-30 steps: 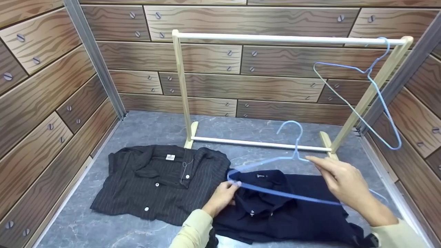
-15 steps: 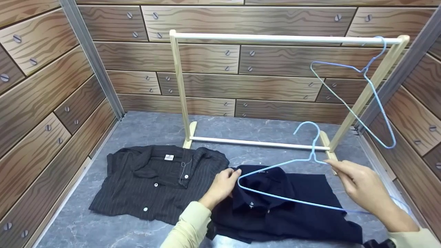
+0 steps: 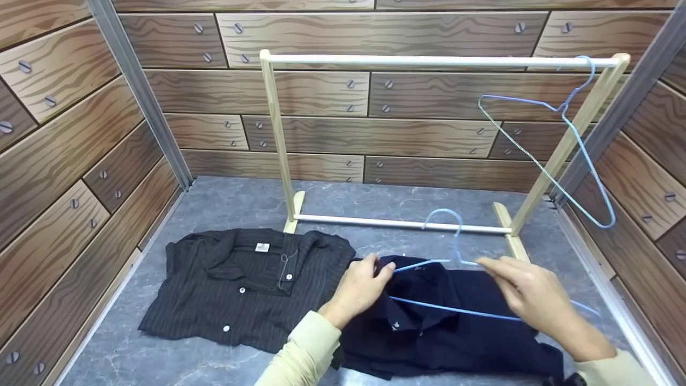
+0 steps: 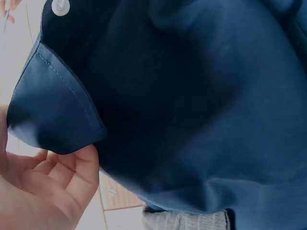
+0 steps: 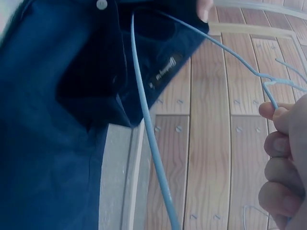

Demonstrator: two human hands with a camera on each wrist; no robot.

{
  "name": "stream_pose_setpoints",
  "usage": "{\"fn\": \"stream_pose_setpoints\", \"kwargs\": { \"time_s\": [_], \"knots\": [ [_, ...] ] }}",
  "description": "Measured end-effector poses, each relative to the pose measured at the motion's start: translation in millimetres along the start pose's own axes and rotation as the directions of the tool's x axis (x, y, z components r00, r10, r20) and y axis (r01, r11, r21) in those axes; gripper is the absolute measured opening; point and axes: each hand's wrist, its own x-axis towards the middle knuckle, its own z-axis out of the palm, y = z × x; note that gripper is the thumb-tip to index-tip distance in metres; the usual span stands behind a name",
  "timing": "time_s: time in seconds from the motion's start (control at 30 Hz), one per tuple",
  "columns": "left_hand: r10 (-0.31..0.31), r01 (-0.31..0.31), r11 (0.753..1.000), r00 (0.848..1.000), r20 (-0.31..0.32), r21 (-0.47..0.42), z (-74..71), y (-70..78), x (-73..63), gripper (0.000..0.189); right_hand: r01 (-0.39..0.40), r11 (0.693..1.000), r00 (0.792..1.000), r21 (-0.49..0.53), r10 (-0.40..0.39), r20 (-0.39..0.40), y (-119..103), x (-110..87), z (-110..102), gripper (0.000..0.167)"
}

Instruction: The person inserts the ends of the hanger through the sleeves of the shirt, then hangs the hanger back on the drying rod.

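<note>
My left hand point(image 3: 358, 287) pinches the collar edge of a navy shirt point(image 3: 487, 343) lying on the floor. In the left wrist view the collar point(image 4: 55, 110) sits between thumb and fingers. My right hand point(image 3: 528, 292) pinches a light blue wire hanger point(image 3: 455, 309) on its shoulder, just beside the hook. The hanger's left end goes in at the shirt's neck opening, partly hidden by the collar and my left hand. From the right wrist, the hanger's corner shows inside the collar, near a small neck label point(image 5: 165, 72).
A dark pinstriped shirt point(image 3: 257, 316) with white buttons lies to the left of the navy one. Behind stands a wooden rack point(image 3: 278, 128) with a white top rail point(image 3: 402, 60). Another blue hanger point(image 3: 589, 161) hangs at its right end. Wood-patterned walls point(image 3: 429, 32) enclose the floor.
The right hand first carried the hanger right, then back left, so its left end now enters the navy shirt's neck. My left hand has moved right and up, raising the collar.
</note>
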Motion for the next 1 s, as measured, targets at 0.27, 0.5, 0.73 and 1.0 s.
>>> {"fn": "stream_pose_setpoints", "kwargs": {
  "time_s": [0.27, 0.5, 0.73, 1.0],
  "knots": [
    [0.139, -0.139, 0.989, 0.990, -0.010, -0.059, -4.0, 15.1, -0.9, 0.036, 0.046, 0.996, 0.999, 0.075, -0.045, -0.014, -13, 6.1, 21, 0.041],
    [0.226, -0.226, 0.972, 0.974, -0.010, -0.060, -6.3, 34.0, -1.0, 0.028, 0.026, 0.993, 1.000, 0.113, -0.024, -0.019, -24, 8.5, 33, 0.041],
    [0.358, -0.356, 0.933, 0.934, 0.020, -0.050, -7.8, 48.8, -0.4, 0.032, -0.040, 0.988, 0.999, 0.151, 0.040, 0.003, -35, 5.8, 40, 0.034],
    [0.512, -0.497, 0.844, 0.858, -0.031, 0.201, -14.2, 36.0, -0.2, 0.030, -0.033, 0.987, 0.999, 0.160, 0.036, -0.016, -40, 7.8, 36, 0.021]
  ]
}}
